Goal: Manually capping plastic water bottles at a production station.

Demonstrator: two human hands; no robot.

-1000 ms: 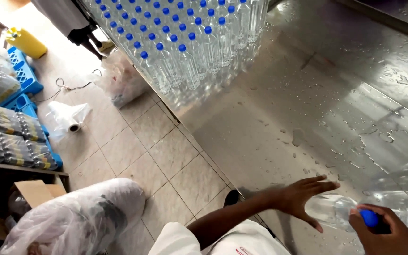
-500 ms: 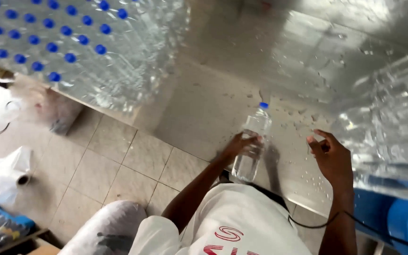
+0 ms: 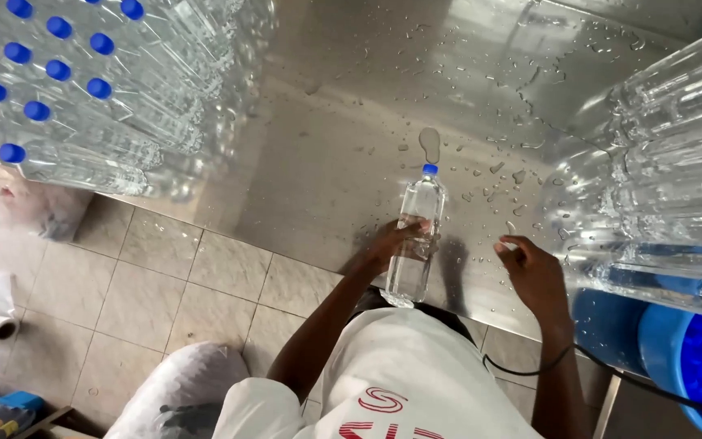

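A: Left hand (image 3: 396, 244) status?

B: Its grip is closed around the clear bottle (image 3: 416, 236), fingers wrapped at mid-body. Bottle stands upright near the front edge of the steel counter (image 3: 318, 146), blue cap (image 3: 430, 169) on.

A: Right hand (image 3: 534, 272)?

B: Empty, fingers loosely curled, resting on the wet counter just beside the bottle, not touching it.

A: Progress?

B: Judging by this view, one capped bottle is set on the counter but not let go. Capped bottles (image 3: 58, 89) are massed far left, more clear bottles (image 3: 660, 179) at right.

A: Bottle look?

B: Transparent, ribbed, seems filled with water; no label that I can see. Droplets around it.
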